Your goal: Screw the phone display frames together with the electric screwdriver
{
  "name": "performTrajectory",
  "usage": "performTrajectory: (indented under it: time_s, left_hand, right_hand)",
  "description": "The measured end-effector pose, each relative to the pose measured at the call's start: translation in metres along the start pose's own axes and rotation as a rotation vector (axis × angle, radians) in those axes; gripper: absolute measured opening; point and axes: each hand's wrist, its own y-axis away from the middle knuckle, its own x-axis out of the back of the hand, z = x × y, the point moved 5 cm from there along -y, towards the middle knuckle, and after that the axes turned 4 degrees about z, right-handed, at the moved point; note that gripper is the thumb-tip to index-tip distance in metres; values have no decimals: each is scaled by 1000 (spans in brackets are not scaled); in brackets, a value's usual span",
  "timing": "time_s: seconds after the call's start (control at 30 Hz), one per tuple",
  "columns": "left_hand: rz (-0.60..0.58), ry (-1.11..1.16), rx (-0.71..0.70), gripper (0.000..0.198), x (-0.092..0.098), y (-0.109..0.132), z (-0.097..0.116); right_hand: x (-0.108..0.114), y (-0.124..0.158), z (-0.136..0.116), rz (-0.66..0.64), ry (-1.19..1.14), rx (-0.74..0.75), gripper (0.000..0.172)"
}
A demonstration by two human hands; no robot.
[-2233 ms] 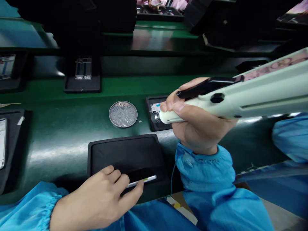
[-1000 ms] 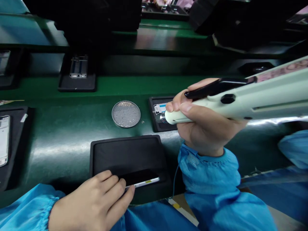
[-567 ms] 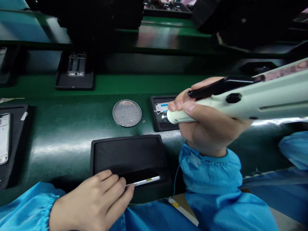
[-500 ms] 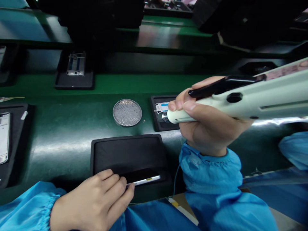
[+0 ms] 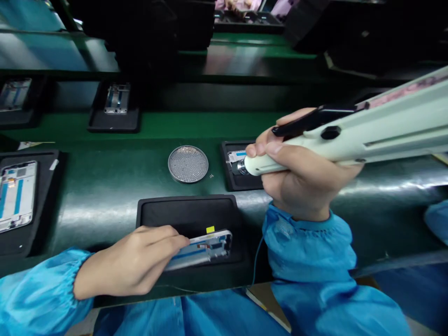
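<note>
My left hand (image 5: 135, 259) grips a phone frame (image 5: 205, 249) by its left end, tilted on its long edge over the near black tray (image 5: 185, 212). The frame's inner side, with blue strips, faces me, and a yellow tab (image 5: 210, 229) sticks up from its upper edge. In my right hand (image 5: 297, 172) is a pale green electric screwdriver (image 5: 381, 130) with a black lever, my fingers wrapped round its front end. Its metal tip (image 5: 241, 166) is over another black tray (image 5: 233, 179), where part of a second phone frame (image 5: 236, 156) shows; the hand hides the rest.
A round perforated dish (image 5: 188, 163) of tiny screws stands mid-bench, with a few loose screws (image 5: 211, 176) beside it. At the left a tray (image 5: 45, 200) holds another phone frame (image 5: 19, 196). More trays (image 5: 114, 123) with frames stand on the strip behind.
My left hand has turned the phone frame from its dark screen side to its inner side, so the yellow tab now points up. The right hand with the screwdriver stays nearly in place.
</note>
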Motion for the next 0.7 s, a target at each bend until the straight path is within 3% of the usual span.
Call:
performTrajectory:
  time_s: [0.07,0.17,0.33,0.53,0.7]
  left_hand:
    - [-2,205,126,31,9,-3,3]
    - [23,336,246,27,19,-8,11]
    - [128,330,262,28,31,-14,19]
    - [209,334,286,25,34,-10,23]
    - [279,496,402,7,35,-6,18]
  right_hand:
    - [1,2,-4,-44,-29,-46,16]
    - [1,7,-8,-196,-30,-103,15]
    - [3,14,-3,-318,-46,-135,18]
    - [5,12,12,-247,-34,-239,21]
    - [16,9,33,-91,85,-313,34]
